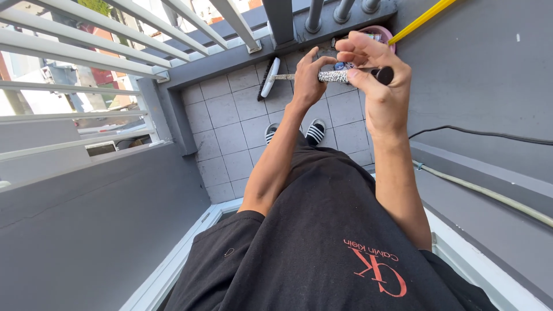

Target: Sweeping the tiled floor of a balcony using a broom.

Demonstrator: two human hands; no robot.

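Nearest the camera, black T-shirt (322,247), both bare forearms raised. Right hand (377,75) closed round the dark end of a speckled brush handle (334,75), fingers wrapped, handle horizontal. Left hand (309,78) pinches the same handle further along, thumb and forefinger closed on it. White brush head (269,76) at far left end. Below: striped slippers (315,132) on grey tiled floor (230,121); railing (115,52) beyond

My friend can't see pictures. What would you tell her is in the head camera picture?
Looking down, a person's left hand and right hand hold a speckled broom handle up in front of them. Below is a grey tiled balcony floor, the broom head, striped sandals and a white railing.
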